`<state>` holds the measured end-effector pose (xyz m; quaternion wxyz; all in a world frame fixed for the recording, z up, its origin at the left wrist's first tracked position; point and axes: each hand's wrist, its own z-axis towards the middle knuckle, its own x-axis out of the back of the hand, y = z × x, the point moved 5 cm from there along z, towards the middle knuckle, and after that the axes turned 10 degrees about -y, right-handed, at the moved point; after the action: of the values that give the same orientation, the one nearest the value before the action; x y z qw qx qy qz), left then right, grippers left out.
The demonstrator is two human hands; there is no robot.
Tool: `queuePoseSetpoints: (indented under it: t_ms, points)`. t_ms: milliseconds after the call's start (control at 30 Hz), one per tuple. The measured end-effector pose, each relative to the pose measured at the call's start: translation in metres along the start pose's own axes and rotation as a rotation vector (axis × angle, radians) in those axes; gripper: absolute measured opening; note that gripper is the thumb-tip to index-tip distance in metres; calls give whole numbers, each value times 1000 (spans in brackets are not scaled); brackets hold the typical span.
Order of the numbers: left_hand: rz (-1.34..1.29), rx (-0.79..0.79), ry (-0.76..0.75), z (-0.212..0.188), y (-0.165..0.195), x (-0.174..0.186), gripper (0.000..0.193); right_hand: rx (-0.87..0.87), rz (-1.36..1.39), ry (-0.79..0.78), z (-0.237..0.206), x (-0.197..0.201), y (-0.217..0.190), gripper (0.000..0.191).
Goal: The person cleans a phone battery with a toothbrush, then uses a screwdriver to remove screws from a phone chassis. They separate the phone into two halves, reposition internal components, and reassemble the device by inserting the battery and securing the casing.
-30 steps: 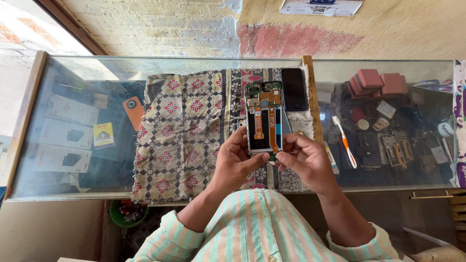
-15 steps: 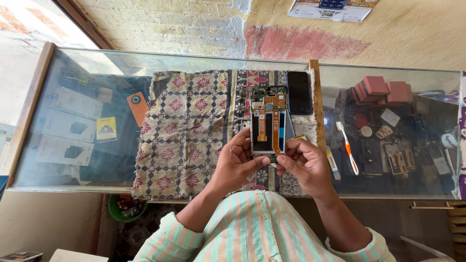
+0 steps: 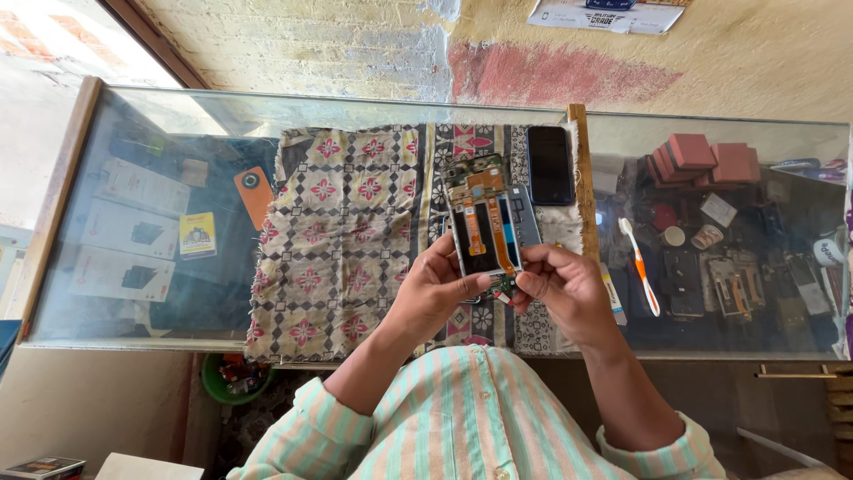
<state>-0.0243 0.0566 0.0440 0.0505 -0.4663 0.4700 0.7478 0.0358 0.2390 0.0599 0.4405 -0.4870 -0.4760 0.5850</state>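
Observation:
I hold an opened phone (image 3: 484, 218) with its back off, showing a circuit board, orange flex cables and a dark battery. My left hand (image 3: 435, 289) grips its lower left edge. My right hand (image 3: 560, 289) pinches at the phone's bottom end, fingertips on a small part there. The phone hovers over a patterned cloth (image 3: 346, 227) spread on a glass counter (image 3: 160, 133).
A black phone (image 3: 551, 164) lies face up on the cloth's far right. An orange-and-white toothbrush (image 3: 640, 267) rests on the glass. Under the glass are red boxes (image 3: 702, 160), phone parts (image 3: 737, 284), an orange phone cover (image 3: 253, 196) and packaged items (image 3: 133, 236).
The view has shifted slightly; my hands and the opened phone stay together in nearly the same pose, with my right fingers still at the phone's bottom end.

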Motion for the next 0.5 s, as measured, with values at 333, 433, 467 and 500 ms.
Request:
queuePoseSetpoints:
  t_ms: [333,433,467,500]
  points:
    - [-58,17,186,10,-35,41,52,-128,-1054,534,-23,116,1,31]
    - [-92,-15,209,7,-33,43,55,-351,-1742,632,-55,149,-13,48]
    - [-97,-34,213,7,-31,43,54,-456,-1616,591,-64,156,-4,47]
    - [-103,-47,216,7,-31,43,53,-561,-1487,551,-73,160,5,46]
